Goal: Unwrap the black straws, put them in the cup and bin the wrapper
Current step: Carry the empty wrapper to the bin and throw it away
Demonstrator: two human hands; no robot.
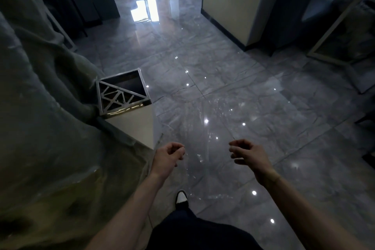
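A clear plastic wrapper [205,128] hangs stretched between my two hands above the floor; it is faint and shows mostly by its glints and its left edge. My left hand [168,158] pinches its left side with the fingertips together. My right hand [247,154] has curled fingers on its right side. The bin [129,126] is a white square box with a metal lid that has a dark triangular opening [129,83]. It stands ahead and left of my left hand. No black straws and no cup are in view.
A large grey draped cover [40,107] fills the left side and touches the bin. Glossy grey floor tiles [263,87] stretch ahead. A cream pillar [229,2] stands at the back right, and a framed panel [345,36] leans at the far right. My shoe [181,198] is below.
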